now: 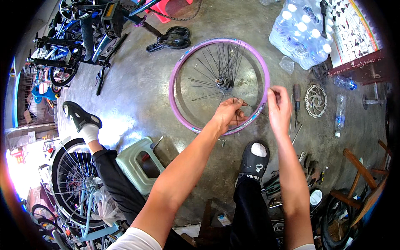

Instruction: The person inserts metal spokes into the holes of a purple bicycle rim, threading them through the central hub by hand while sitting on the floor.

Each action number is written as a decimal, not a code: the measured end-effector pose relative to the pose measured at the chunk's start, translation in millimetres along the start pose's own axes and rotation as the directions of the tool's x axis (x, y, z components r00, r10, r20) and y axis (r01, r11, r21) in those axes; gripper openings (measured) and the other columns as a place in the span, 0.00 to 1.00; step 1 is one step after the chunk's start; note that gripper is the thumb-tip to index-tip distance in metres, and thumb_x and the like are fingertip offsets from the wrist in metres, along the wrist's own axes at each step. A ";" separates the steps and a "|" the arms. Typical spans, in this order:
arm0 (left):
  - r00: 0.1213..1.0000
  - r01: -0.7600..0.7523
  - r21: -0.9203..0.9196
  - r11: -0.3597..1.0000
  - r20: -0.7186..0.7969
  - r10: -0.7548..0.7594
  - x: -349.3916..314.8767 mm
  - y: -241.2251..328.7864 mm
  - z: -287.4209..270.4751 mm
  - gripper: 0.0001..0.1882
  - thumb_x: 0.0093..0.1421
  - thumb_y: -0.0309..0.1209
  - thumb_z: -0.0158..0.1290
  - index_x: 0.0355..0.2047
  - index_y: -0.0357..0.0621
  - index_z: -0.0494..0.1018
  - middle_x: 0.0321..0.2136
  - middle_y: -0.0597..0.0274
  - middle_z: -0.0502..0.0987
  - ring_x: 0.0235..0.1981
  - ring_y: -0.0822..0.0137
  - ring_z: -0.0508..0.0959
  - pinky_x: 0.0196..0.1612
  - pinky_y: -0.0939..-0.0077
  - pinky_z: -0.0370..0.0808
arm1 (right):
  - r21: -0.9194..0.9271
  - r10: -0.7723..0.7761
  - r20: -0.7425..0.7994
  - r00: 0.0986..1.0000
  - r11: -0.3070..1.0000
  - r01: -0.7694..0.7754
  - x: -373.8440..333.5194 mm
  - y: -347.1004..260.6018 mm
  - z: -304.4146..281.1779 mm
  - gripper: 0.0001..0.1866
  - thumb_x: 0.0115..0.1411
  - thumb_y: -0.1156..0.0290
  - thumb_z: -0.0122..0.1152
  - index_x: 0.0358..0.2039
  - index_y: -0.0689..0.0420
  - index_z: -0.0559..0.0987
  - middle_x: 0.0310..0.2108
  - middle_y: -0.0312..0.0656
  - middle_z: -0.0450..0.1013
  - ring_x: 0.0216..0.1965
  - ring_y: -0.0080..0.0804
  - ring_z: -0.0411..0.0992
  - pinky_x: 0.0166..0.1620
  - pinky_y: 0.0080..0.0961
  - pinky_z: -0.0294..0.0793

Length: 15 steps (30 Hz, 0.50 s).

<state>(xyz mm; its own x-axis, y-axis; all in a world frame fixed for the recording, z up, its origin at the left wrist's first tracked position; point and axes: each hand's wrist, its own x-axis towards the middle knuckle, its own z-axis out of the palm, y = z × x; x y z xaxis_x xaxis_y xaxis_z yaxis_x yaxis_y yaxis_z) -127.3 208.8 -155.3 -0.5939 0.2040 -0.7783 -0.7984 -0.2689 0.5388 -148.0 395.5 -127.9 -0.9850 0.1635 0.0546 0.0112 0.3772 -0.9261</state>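
Purple-rimmed bicycle wheel [255, 62] flat on concrete floor [137, 96], near its middle; left hand [228, 114] pinching loose spokes [208, 68] inside rim; right hand [278, 106] fingertips closed on one at rim's near edge; screwdriver [296, 98] just beside

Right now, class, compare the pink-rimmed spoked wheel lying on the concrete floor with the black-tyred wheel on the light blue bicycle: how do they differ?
The pink-rimmed spoked wheel lies flat, loose and without a tyre; the black-tyred wheel stands mounted on a frame. The pink one's spokes are dark, some unfastened at the rim; the other's are silvery and fully laced. The left hand and right hand work only at the pink one. Both are round and spoked.
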 end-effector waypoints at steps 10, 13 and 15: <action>1.000 0.003 -0.031 1.000 -0.006 -0.003 7.6 0.7 5.4 0.15 0.72 0.41 0.48 0.47 0.42 0.73 0.23 0.68 0.72 0.33 0.65 0.85 0.34 0.69 0.82 | -0.234 -0.046 0.352 0.935 0.963 0.135 90.2 -11.5 61.0 0.10 0.61 0.64 0.64 0.37 0.58 0.82 0.35 0.45 0.80 0.32 0.39 0.79 0.38 0.33 0.76; 1.000 -0.017 -0.001 1.000 0.002 0.017 15.1 -1.5 10.7 0.15 0.73 0.41 0.47 0.47 0.42 0.74 0.22 0.68 0.71 0.32 0.66 0.84 0.33 0.70 0.81 | -0.314 0.045 0.384 0.922 0.946 0.084 100.4 -6.6 75.0 0.12 0.61 0.62 0.64 0.38 0.57 0.83 0.36 0.46 0.81 0.35 0.42 0.80 0.40 0.36 0.76; 1.000 -0.022 0.001 1.000 -0.008 0.022 19.2 -1.5 13.2 0.15 0.73 0.40 0.47 0.47 0.42 0.75 0.22 0.68 0.70 0.31 0.69 0.83 0.32 0.71 0.81 | -0.324 0.040 0.380 0.924 0.941 0.092 103.6 -0.7 78.2 0.13 0.61 0.62 0.64 0.40 0.56 0.82 0.40 0.47 0.81 0.39 0.44 0.79 0.43 0.38 0.76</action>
<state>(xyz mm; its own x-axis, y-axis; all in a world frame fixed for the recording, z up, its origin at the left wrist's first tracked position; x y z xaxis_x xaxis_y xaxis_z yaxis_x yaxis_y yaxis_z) -138.9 225.5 -166.8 -0.6105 0.1908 -0.7687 -0.7852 -0.2726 0.5560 -263.4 340.9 -150.7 -0.9752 -0.1799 -0.1288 -0.0243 0.6658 -0.7457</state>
